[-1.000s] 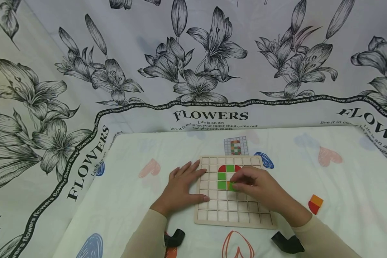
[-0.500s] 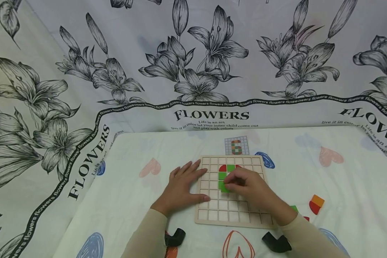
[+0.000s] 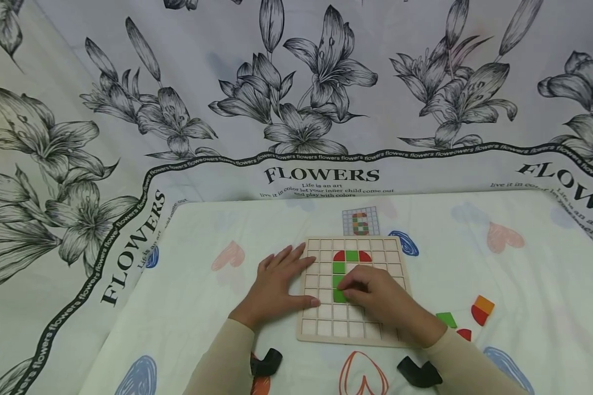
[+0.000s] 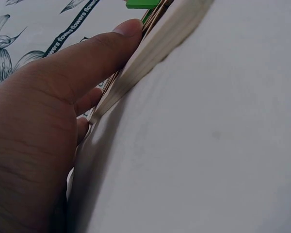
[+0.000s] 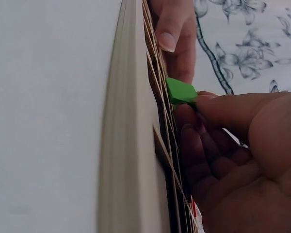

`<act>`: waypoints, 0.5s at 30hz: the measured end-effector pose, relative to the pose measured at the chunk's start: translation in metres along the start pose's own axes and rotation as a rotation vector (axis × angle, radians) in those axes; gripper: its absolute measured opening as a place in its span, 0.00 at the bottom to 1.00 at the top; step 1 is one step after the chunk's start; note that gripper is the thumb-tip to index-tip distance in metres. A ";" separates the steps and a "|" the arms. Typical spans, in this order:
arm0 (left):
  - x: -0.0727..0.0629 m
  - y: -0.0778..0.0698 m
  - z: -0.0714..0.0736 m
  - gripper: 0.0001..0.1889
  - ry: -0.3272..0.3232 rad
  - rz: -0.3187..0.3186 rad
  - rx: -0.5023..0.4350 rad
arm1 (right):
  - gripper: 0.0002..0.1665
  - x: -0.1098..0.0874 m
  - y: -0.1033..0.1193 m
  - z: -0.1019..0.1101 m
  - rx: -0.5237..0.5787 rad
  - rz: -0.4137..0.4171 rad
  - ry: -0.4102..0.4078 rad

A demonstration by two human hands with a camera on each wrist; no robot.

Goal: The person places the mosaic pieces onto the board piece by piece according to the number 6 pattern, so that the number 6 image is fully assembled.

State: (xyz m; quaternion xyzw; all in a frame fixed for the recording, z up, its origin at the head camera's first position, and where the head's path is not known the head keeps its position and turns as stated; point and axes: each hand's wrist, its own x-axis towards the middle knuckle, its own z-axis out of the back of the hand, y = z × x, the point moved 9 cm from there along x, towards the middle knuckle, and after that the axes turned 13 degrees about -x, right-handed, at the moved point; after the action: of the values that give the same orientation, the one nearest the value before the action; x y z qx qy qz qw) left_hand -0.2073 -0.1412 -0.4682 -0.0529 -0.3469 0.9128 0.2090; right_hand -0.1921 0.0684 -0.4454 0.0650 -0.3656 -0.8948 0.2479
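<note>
Because a white printed cloth (image 3: 188, 307) lies under the wooden grid board (image 3: 325, 328), a slip of fabric could drag the board's cells out of line. Out of a beige sleeve (image 3: 469, 362) at the board's near right corner, the right hand (image 3: 382, 293) reaches over its cells, thumb and forefinger pinched on a green square tile (image 5: 181, 91). The left hand (image 3: 274, 285) rests on the board's left edge, fingers apart and holding nothing; too light a press could let the board skid. Just past the board's far edge lies a pattern card (image 3: 360, 221), small enough to misread. The pinched tile tilts over the board, left of its centre, beside two seated green squares (image 3: 338, 281); meeting a divider at that slant, it could catch, spring free or nudge its neighbour. Off the board's right side, a loose green tile (image 3: 446, 320) and a red piece (image 3: 464, 334) lie near the sleeve, which could sweep them aside if it moves low.
</note>
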 end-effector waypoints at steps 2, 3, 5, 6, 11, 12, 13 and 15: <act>0.000 0.000 0.000 0.50 0.001 0.000 -0.005 | 0.08 0.000 0.000 -0.001 -0.018 0.004 0.001; 0.000 -0.001 0.001 0.50 0.002 -0.001 -0.007 | 0.09 0.000 0.000 -0.001 -0.025 0.004 0.001; 0.000 -0.001 0.001 0.50 0.002 -0.003 -0.011 | 0.08 0.001 0.000 -0.001 -0.031 0.003 0.002; 0.000 -0.001 0.001 0.50 0.002 -0.003 -0.010 | 0.08 0.001 0.001 -0.001 -0.030 0.001 0.003; 0.000 -0.001 0.000 0.50 0.002 0.002 -0.006 | 0.06 0.000 0.003 0.000 -0.020 0.004 0.002; 0.000 0.000 0.000 0.50 0.002 0.002 -0.003 | 0.05 0.000 0.003 0.000 -0.017 0.007 0.004; 0.000 0.000 0.000 0.50 0.001 0.001 -0.001 | 0.05 -0.001 0.004 0.000 -0.017 0.009 0.005; 0.000 0.000 0.000 0.50 0.000 0.001 0.004 | 0.05 -0.001 0.005 -0.001 -0.014 0.016 0.010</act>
State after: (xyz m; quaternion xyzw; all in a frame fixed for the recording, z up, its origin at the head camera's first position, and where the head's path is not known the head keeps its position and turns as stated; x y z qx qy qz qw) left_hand -0.2073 -0.1409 -0.4684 -0.0526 -0.3448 0.9136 0.2089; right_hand -0.1895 0.0652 -0.4430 0.0649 -0.3585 -0.8950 0.2573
